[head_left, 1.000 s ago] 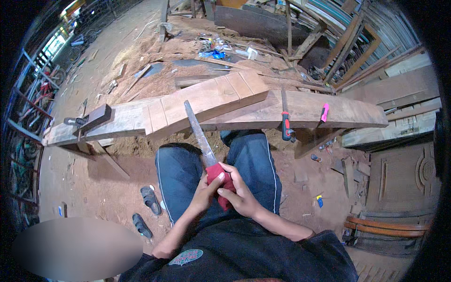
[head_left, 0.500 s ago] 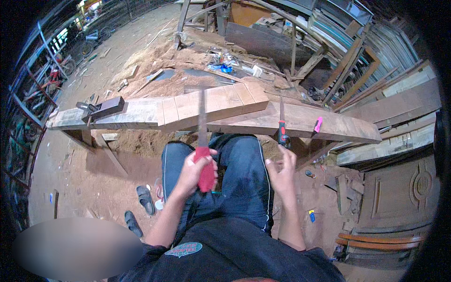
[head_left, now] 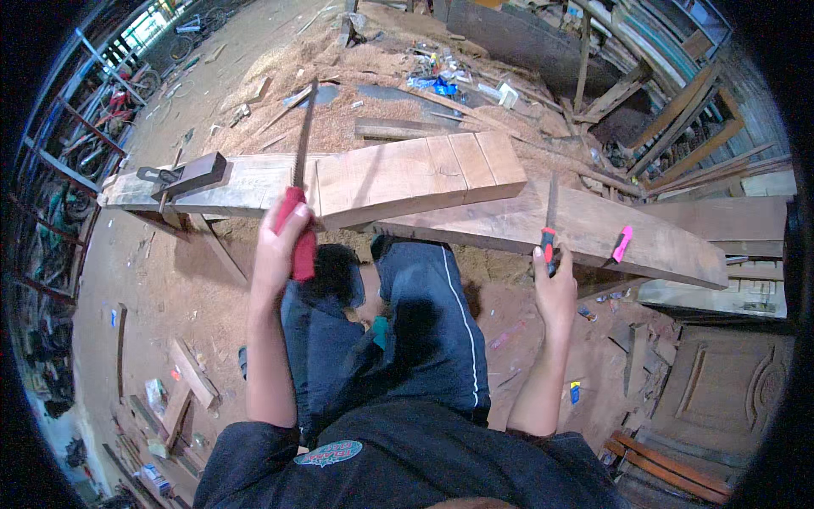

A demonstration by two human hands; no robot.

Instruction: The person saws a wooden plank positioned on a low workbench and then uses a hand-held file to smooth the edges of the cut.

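Timber bench [head_left: 674,253] with dark plane [head_left: 195,173] and wooden block [head_left: 394,176] near red-handled saw [head_left: 300,242].

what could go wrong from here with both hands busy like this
The red-handled saw in the left hand has its blade uncovered, so a careless swing might scratch the wooden block beside it.
The red-and-black-handled tool at the right hand overhangs the bench's near edge; a fumble could drop it.
The pink marker lies close to that edge, so a bump might knock it off.
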